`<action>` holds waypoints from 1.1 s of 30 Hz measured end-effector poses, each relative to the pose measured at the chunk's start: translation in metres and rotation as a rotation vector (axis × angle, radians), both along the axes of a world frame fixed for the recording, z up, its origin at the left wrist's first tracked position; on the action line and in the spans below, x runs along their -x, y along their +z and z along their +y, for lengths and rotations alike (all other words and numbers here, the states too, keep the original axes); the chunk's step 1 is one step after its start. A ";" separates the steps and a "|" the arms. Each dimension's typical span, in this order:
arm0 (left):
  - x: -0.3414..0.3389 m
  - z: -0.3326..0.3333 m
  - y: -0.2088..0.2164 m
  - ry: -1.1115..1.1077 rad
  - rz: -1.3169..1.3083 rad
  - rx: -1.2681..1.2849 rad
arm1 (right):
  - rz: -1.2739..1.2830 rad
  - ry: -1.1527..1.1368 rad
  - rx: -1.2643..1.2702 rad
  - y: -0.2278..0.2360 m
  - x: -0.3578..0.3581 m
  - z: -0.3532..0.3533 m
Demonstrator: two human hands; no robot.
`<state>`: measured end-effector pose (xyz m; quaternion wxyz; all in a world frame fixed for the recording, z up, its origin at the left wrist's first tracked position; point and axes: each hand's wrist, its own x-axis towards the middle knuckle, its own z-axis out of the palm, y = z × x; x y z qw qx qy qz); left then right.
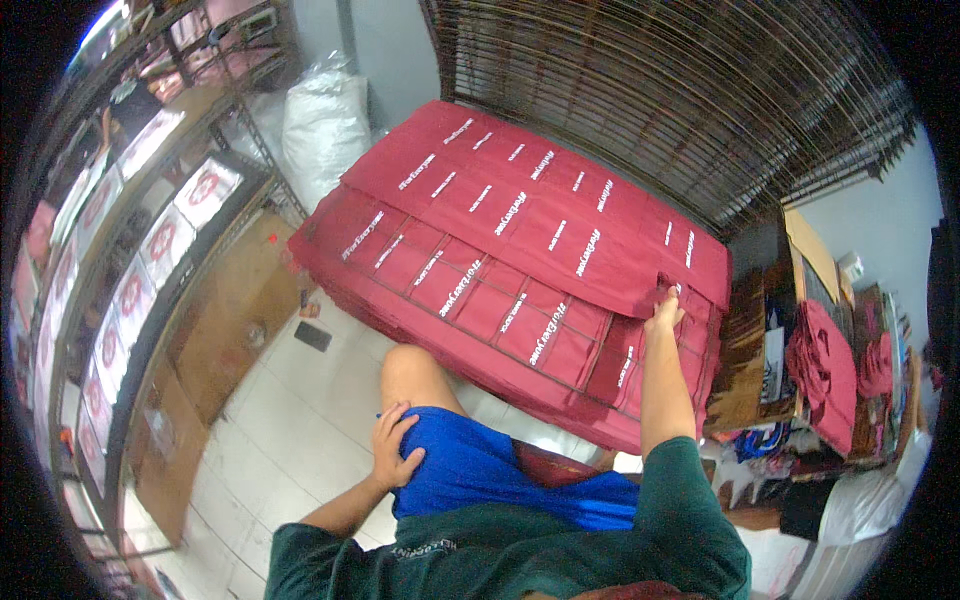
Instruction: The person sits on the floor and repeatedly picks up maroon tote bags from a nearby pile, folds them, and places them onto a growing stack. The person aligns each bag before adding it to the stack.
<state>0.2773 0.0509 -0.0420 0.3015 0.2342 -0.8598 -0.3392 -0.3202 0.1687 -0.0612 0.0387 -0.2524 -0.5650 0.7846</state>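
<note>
A broad stack of dark red cloth pieces with white print [520,200] lies in front of me on a wire drying rack [470,335]. My right hand [665,308] reaches out over the right part of the stack, with its fingers closed on the near edge of an upper red cloth piece. That edge is pinched up slightly. Printed red cloth also shows beneath the rack's wire grid. My left hand [393,445] rests on my left thigh by the hem of my blue shorts [450,450], fingers apart, holding nothing.
Many wire racks [680,90] stand tilted up behind the stack. Shelves with white printed sheets [165,245] line the left side. A white plastic-wrapped bundle [325,125] stands at the back. A dark flat object [313,335] lies on the tiled floor. Red bags [822,365] hang at right.
</note>
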 end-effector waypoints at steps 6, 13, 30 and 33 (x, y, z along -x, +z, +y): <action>0.005 -0.001 0.001 -0.022 0.046 -0.014 | 0.228 0.127 -0.013 0.008 -0.015 0.006; 0.000 0.003 -0.004 0.013 0.003 -0.033 | 0.120 0.150 -0.131 0.034 -0.044 -0.013; 0.004 0.003 0.004 -0.004 -0.003 -0.014 | 0.149 0.069 -0.300 0.033 -0.049 -0.011; 0.006 0.002 -0.002 -0.014 0.000 -0.007 | 0.223 0.059 -0.372 0.032 -0.042 0.005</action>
